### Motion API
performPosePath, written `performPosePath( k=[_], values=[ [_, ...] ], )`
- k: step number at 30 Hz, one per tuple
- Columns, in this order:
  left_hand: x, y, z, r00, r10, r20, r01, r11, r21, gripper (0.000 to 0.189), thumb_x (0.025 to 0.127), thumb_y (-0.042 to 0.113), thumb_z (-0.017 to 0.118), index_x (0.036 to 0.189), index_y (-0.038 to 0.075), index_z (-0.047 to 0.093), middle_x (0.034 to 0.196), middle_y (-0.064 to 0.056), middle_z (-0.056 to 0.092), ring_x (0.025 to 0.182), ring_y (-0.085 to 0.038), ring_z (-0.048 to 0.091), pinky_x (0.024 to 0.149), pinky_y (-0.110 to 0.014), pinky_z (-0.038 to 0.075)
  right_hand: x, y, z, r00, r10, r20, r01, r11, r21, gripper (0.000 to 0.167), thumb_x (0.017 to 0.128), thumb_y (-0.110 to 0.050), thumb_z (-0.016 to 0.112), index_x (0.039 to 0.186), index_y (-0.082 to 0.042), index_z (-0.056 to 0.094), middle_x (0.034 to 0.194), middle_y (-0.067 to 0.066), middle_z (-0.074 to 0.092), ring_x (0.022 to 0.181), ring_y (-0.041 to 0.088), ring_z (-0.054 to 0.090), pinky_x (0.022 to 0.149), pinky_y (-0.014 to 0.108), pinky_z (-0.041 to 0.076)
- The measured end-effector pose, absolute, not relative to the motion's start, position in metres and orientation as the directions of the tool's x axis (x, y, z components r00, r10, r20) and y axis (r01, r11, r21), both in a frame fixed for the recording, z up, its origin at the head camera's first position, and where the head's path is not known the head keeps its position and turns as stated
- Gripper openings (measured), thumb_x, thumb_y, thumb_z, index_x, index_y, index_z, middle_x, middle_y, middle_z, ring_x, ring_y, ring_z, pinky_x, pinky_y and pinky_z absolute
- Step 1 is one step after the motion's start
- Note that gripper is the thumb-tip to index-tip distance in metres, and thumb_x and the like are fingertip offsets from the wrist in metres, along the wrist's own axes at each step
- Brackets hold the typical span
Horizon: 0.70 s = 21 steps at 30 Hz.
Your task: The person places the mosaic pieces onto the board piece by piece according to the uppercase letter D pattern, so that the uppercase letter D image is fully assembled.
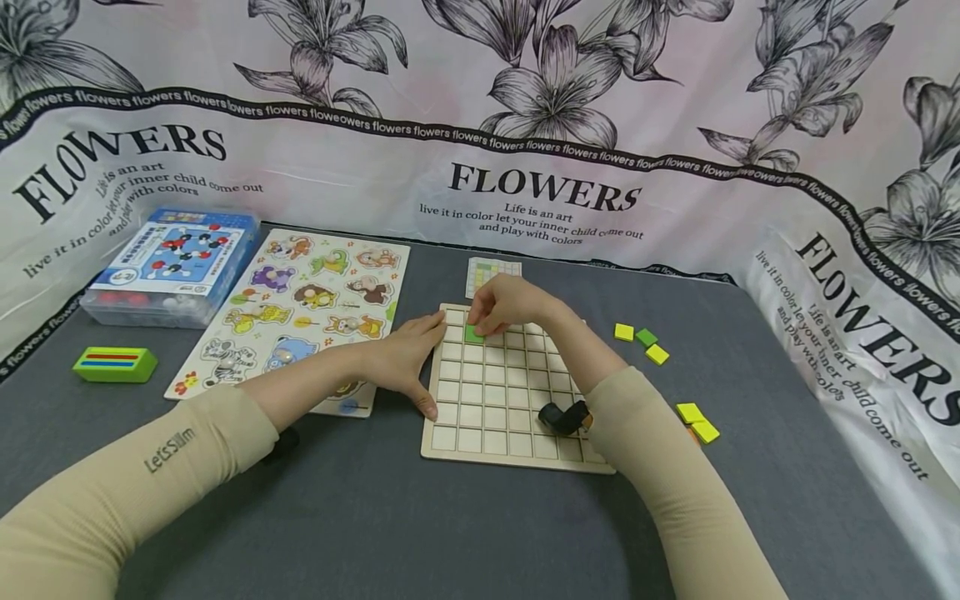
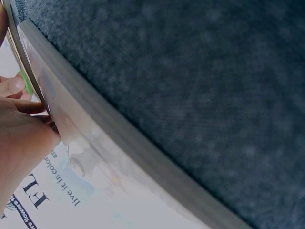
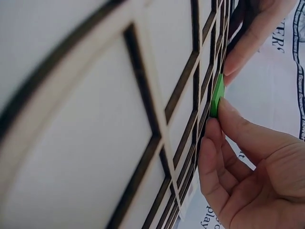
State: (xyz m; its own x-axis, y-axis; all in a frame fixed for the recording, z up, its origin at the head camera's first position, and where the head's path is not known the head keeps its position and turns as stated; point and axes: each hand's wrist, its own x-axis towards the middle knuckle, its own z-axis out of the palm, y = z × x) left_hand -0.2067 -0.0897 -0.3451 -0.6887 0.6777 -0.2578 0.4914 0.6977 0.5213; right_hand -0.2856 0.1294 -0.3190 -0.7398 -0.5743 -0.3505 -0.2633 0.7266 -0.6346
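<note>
A person's right hand (image 1: 514,302) pinches a green tile (image 1: 474,334) between thumb and fingertips at the far left of a wooden grid board (image 1: 447,392), apparently at the second column from the left and second row from the far edge. The left hand (image 1: 405,357), thumb and fingers spread wide and closed around nothing, rests along the board's left edge, a sensible brace against sliding. Whether the tile sits fully within the raised dividers cannot be told, even from the right wrist's close view. Good placement likely calls for squaring the tile's sides to those dividers, lowering it level and releasing only once it lies flat; a light fingertip press should settle a lifted corner. A tilted tile could catch on a divider or slip into the neighboring square. A printed card (image 1: 480,269), partly hidden behind the right hand, lies just beyond the board's far side, while loose pieces (image 1: 624,332) lie to its right.
</note>
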Motion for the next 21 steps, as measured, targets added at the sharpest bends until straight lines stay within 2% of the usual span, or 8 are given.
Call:
performPosePath(
  k=[14,19,21],
  values=[
    [-0.208,-0.090,-0.345,-0.690,0.676,-0.259,0.496,0.702,0.511,0.133,0.069,0.048,0.088,0.156,-0.008,0.004,0.165,-0.028,-0.007,0.154,-0.046,-0.002,0.125,-0.059,0.012,-0.286,0.127,-0.317,-0.734,-0.587,-0.341,-0.298,0.730,-0.615,0.012,0.087,-0.007,0.074,0.098,-0.003,0.073,0.085,0.006,0.074,0.073,0.011,0.068,0.073,0.028,0.060],
    [-0.207,-0.090,-0.345,-0.689,0.676,-0.261,0.495,0.702,0.513,0.133,0.069,0.049,0.087,0.156,-0.008,0.004,0.165,-0.027,-0.007,0.154,-0.046,-0.002,0.125,-0.059,0.012,-0.290,0.139,-0.313,-0.747,-0.581,-0.322,-0.284,0.718,-0.636,0.018,0.086,-0.011,0.076,0.103,-0.005,0.072,0.080,0.002,0.067,0.074,0.016,0.066,0.075,0.032,0.059],
    [-0.207,-0.090,-0.344,-0.689,0.676,-0.260,0.496,0.702,0.511,0.133,0.069,0.049,0.087,0.156,-0.007,0.004,0.165,-0.027,-0.008,0.154,-0.046,-0.002,0.125,-0.059,0.012,-0.292,0.147,-0.311,-0.761,-0.573,-0.304,-0.267,0.704,-0.659,0.019,0.087,-0.010,0.075,0.105,-0.003,0.072,0.076,0.001,0.063,0.069,0.016,0.061,0.073,0.035,0.057]
  ],
)
